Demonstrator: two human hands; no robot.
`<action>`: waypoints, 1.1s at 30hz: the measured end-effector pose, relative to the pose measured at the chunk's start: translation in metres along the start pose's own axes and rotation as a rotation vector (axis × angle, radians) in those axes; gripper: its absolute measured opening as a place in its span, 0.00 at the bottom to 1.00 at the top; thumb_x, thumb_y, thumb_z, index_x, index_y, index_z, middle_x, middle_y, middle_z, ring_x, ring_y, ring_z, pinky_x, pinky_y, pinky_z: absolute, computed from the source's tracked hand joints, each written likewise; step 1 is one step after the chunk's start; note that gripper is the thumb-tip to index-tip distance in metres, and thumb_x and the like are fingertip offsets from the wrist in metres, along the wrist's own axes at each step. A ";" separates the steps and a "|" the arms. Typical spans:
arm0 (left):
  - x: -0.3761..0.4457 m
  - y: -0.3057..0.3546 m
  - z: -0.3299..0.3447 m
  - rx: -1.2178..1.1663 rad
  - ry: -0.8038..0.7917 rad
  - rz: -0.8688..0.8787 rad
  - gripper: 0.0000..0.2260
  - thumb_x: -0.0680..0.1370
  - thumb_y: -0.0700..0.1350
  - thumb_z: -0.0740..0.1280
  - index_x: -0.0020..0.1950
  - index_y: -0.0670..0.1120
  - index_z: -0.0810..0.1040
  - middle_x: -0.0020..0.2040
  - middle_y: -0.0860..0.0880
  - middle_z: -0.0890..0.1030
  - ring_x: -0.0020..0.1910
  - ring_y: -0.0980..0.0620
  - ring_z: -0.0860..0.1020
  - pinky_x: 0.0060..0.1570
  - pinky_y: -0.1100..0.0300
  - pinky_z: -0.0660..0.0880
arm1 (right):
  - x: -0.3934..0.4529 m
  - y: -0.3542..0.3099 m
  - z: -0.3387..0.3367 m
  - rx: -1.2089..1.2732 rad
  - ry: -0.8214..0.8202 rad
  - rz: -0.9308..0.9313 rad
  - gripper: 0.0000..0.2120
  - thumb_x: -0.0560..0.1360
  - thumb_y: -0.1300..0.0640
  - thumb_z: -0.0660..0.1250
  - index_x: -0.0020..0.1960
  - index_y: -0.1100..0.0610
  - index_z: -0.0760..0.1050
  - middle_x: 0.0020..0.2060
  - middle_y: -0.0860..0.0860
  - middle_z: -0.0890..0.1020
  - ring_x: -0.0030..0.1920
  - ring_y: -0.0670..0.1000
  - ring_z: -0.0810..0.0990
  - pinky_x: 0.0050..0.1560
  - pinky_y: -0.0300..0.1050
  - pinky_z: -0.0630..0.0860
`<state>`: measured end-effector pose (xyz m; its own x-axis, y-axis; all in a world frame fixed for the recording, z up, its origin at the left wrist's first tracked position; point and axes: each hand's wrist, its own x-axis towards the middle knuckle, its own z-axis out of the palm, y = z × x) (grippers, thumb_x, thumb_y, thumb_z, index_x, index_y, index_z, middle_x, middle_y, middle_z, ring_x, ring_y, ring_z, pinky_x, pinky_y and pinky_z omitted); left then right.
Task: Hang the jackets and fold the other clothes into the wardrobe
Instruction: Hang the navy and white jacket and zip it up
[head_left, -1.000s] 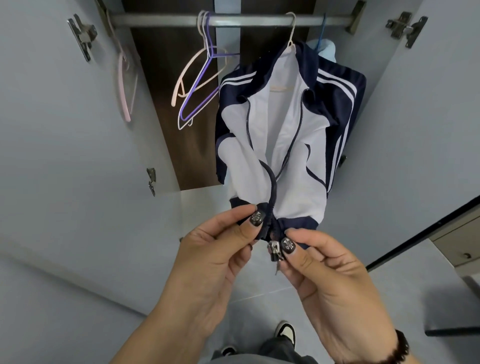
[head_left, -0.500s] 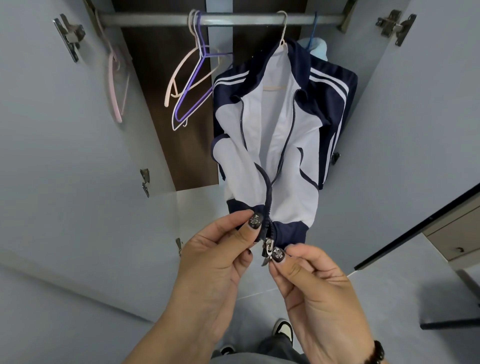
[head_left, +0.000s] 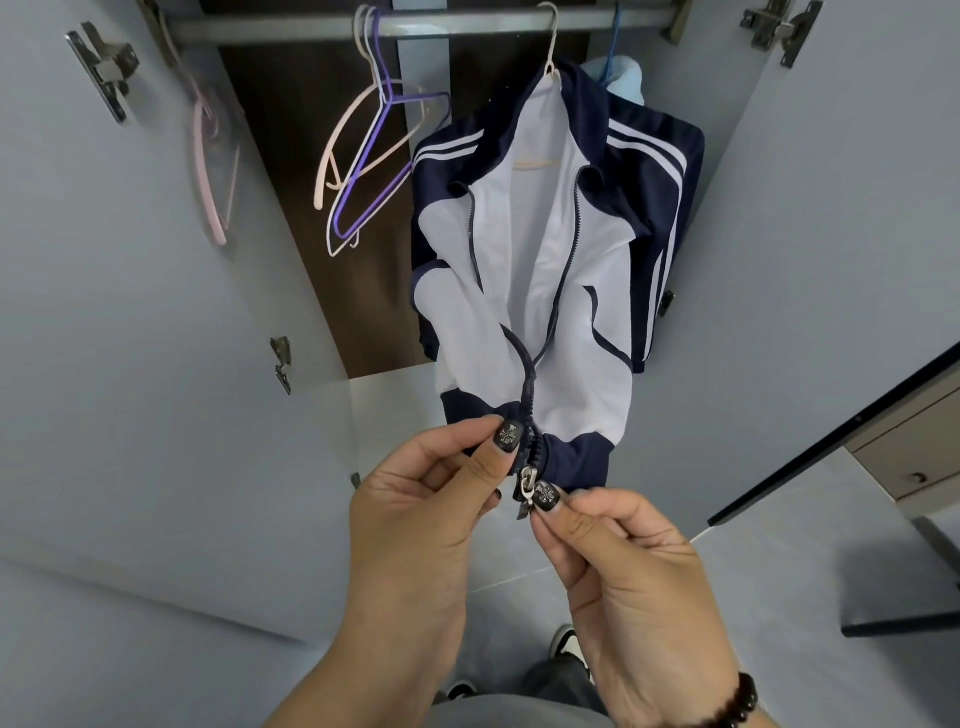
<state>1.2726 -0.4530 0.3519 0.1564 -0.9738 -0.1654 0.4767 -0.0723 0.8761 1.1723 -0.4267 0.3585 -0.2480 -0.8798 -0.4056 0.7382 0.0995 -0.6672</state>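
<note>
**Inspector:** State of each grip?

**Assistant:** Left hand (head_left: 415, 519) pinches the hem's left edge beside the zip. Right hand (head_left: 618, 571) pinches the zipper slider (head_left: 525, 491) at the hem's bottom.

**Inspector:** Handling?

**Assistant:** The jacket (head_left: 550, 270) looks light, soft and limp; likely best held at the hem and slider, keeping the zip taut.

**Inspector:** Location?

**Assistant:** It hangs just beyond both hands on a hanger (head_left: 551, 44) from the wardrobe rail (head_left: 467, 23), spare hangers (head_left: 363, 171) alongside.

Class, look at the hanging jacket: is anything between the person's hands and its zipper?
Nothing visible. The left hand pinches the hem of the jacket beside the zipper, and the right hand pinches by the zipper slider.
</note>
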 end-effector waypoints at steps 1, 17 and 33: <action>0.000 -0.001 0.000 0.008 0.001 0.009 0.14 0.56 0.49 0.77 0.40 0.49 0.87 0.36 0.48 0.83 0.35 0.55 0.79 0.37 0.66 0.77 | 0.000 0.000 0.000 0.001 0.005 0.001 0.08 0.45 0.66 0.72 0.24 0.60 0.79 0.29 0.58 0.83 0.29 0.51 0.83 0.30 0.39 0.79; 0.001 -0.006 0.006 0.139 -0.092 -0.006 0.12 0.55 0.51 0.77 0.36 0.50 0.86 0.29 0.50 0.80 0.30 0.56 0.75 0.34 0.68 0.76 | 0.012 -0.011 -0.007 0.011 0.065 -0.034 0.10 0.56 0.72 0.68 0.24 0.58 0.78 0.29 0.58 0.82 0.30 0.52 0.84 0.30 0.37 0.79; 0.016 -0.007 -0.004 0.158 -0.035 -0.124 0.06 0.58 0.44 0.75 0.34 0.48 0.85 0.27 0.50 0.78 0.28 0.57 0.77 0.33 0.68 0.75 | 0.025 -0.003 -0.014 -0.475 -0.174 0.012 0.07 0.77 0.69 0.60 0.52 0.61 0.70 0.26 0.55 0.75 0.25 0.49 0.68 0.26 0.39 0.64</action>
<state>1.2751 -0.4671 0.3410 0.0730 -0.9621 -0.2629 0.3483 -0.2224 0.9106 1.1558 -0.4421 0.3418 -0.1030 -0.9377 -0.3317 0.3637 0.2749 -0.8900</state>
